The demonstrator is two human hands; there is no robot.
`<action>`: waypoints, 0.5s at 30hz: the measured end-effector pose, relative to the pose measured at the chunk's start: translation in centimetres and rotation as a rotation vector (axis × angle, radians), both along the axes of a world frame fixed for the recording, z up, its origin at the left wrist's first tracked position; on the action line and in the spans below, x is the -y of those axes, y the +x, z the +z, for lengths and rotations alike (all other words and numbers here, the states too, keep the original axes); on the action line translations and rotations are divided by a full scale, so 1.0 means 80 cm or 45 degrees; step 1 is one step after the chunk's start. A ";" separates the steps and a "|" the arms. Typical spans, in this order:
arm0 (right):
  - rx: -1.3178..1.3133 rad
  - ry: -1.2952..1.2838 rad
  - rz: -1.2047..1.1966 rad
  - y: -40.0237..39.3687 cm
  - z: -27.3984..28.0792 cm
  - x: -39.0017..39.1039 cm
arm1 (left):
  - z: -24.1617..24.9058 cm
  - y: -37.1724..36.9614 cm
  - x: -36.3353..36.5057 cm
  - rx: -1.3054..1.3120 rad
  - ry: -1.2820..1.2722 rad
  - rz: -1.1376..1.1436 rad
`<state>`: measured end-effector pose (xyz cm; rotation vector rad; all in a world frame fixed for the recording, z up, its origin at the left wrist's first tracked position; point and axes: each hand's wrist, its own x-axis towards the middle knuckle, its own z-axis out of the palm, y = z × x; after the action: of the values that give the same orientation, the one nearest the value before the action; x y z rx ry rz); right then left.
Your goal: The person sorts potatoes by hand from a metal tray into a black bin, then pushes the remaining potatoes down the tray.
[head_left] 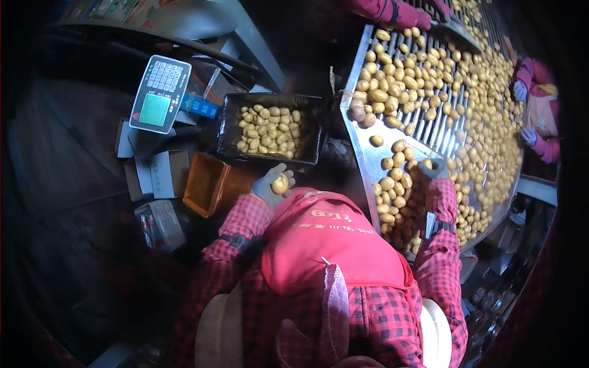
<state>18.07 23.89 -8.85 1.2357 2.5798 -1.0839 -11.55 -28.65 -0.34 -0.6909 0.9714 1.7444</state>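
My left hand (267, 186), in a grey glove, is closed around a single potato (280, 184) just below the lined crate (224, 132). That crate has a black plastic lining, and potatoes (270, 130) cover its bottom. Over the sorting table (359, 138), my right hand (437, 169) has its gloved fingers curled at a potato (427, 164). Loose potatoes (396, 184) lie heaped beside and below this hand, on the table's metal end. Part of the right hand's grip is hidden by its own fingers.
A scale display (161, 94) with a green screen stands left of the crate. Below are an orange bin (204, 184) and cardboard boxes (161, 175). Potatoes cover much of the barred table. Co-workers' sleeves (392, 11) and gloved hands (527, 136) are at its far and right edges.
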 end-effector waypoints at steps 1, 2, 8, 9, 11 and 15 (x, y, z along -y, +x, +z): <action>-0.153 -0.296 -0.105 0.003 0.000 -0.007 | -0.007 -0.005 0.013 0.009 0.153 0.042; -0.299 -0.596 -0.209 0.003 0.004 -0.011 | -0.016 -0.008 0.027 0.021 0.305 0.085; -0.823 -1.050 -0.420 -0.165 0.136 0.154 | -0.014 -0.030 0.045 -0.345 0.419 0.079; -0.734 -1.042 -0.420 -0.202 0.159 0.191 | -0.012 -0.035 0.043 -0.461 0.362 0.034; -0.763 -1.150 -0.219 -0.258 0.138 0.224 | 0.020 -0.040 0.031 -0.693 0.134 -0.043; -0.731 -0.751 0.089 -0.318 0.104 0.287 | 0.017 -0.048 0.039 -1.537 -0.195 -0.114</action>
<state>-7.33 0.96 -0.54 0.7576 2.2873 -2.2264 -15.37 -31.80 1.02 0.4374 1.8888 1.9745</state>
